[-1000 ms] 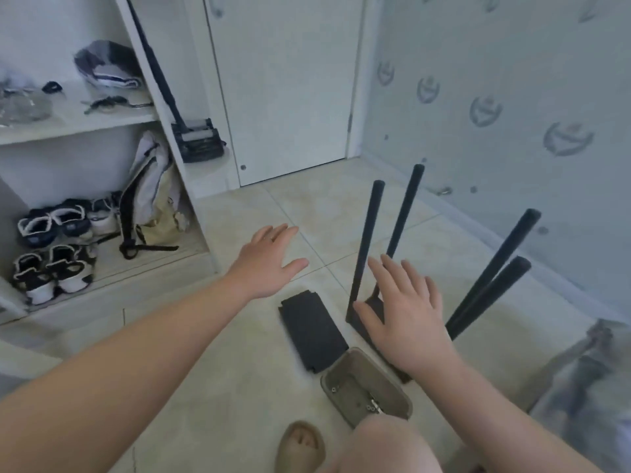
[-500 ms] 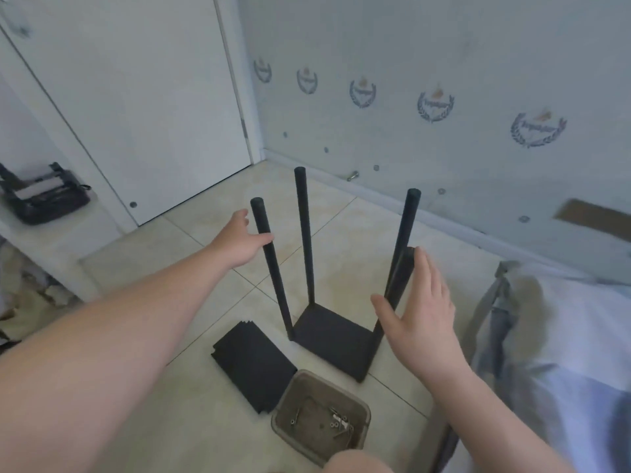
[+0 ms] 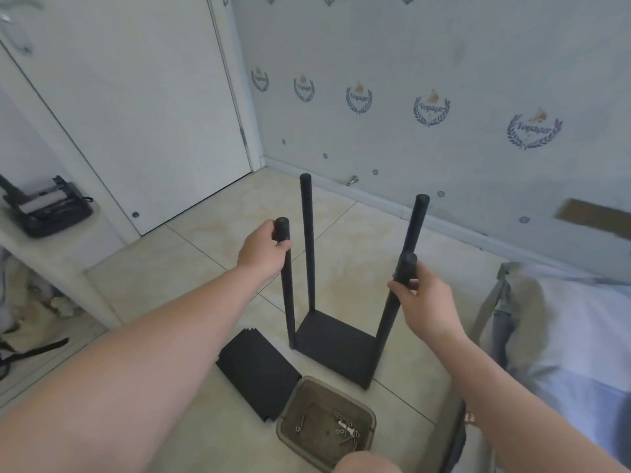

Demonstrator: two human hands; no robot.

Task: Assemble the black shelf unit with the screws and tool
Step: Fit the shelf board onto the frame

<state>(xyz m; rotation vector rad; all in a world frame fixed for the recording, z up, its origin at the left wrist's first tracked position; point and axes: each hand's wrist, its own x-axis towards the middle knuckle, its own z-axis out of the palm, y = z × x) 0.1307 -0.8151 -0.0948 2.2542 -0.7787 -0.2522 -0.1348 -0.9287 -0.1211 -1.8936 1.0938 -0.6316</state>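
The left hand curls its fingers tight round the top of one black pole. The right hand curls its fingers round a second pole. Two more poles stand behind, so there are four. All four stand up from one black board on the floor. Beside it lie one pile of flat black panels and one tray with some small screws, too tiny to count.

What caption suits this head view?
Left hand and right hand grip near posts of the black shelf unit by the screw tray.
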